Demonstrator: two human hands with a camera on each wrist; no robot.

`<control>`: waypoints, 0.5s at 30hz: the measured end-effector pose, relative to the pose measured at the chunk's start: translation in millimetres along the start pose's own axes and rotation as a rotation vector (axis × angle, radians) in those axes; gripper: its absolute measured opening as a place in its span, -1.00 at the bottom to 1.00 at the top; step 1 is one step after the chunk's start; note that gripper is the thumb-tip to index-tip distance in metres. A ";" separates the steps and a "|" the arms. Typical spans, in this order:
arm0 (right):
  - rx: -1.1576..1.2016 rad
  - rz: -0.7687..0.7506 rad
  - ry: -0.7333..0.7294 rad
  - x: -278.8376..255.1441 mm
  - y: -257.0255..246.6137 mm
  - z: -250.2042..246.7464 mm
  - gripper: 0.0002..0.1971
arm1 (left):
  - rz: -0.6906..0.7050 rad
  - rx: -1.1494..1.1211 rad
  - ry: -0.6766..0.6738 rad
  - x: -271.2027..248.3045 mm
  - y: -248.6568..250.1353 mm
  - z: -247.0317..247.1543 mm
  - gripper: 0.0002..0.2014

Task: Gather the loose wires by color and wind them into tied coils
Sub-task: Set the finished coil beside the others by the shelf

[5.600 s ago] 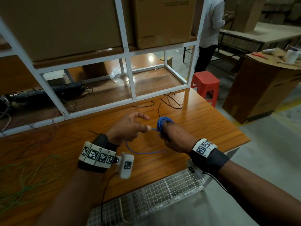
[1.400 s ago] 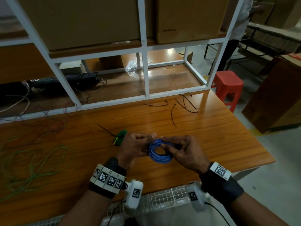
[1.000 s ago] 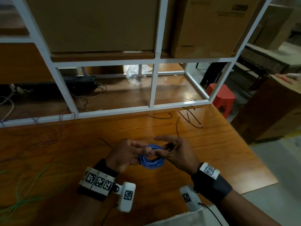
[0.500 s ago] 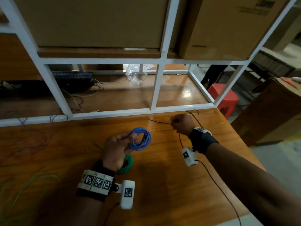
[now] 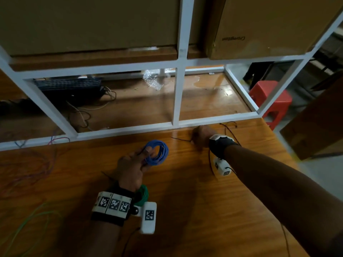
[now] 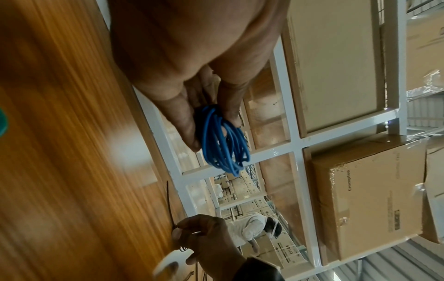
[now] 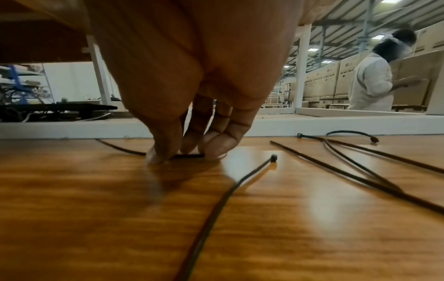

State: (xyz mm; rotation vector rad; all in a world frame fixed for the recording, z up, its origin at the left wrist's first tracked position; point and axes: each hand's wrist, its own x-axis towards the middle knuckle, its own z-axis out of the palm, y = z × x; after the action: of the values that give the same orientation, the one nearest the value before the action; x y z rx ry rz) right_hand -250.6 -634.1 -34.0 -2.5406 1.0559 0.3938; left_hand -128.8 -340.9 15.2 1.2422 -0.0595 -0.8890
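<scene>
Blue coil (image 5: pixel 156 152) pinched in left hand (image 5: pixel 130 168) above table (image 5: pixel 185 210), untied. Right hand (image 5: pixel 201 136) at far edge, fingertips (image 7: pixel 165 154) closing on flat cable tie (image 7: pixel 187 155). Risk: loops springing loose if pinch slackens; tie slipping from fingertips.

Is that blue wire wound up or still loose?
Wound up: the blue wire forms a round coil, pinched in the left hand.

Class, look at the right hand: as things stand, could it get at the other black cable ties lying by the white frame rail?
Probably yes. The right hand is already down on the table, pinching one black tie, and the other cable ties lie loose just beside it with nothing between.
</scene>
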 end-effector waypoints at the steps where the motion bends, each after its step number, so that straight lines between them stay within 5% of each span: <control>1: -0.037 -0.004 -0.005 -1.9 -1.6 1.5 -0.90 | -0.005 -0.002 0.000 1.6 -2.1 -0.2 -0.65; 7: -0.118 -0.094 0.103 -36.2 -22.3 -4.0 -0.85 | -0.001 -0.007 0.020 -1.4 1.3 1.2 -0.75; 15: 0.713 -0.270 0.358 -162.6 -92.2 -5.7 -0.85 | 0.039 -0.043 0.133 -13.5 1.7 -24.0 -0.72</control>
State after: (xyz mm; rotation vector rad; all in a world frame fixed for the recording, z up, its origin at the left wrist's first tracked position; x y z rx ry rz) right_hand -294.2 -475.0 54.0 -2.0756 0.7559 -0.4545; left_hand -125.2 -313.6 13.4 1.2526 0.0409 -0.7686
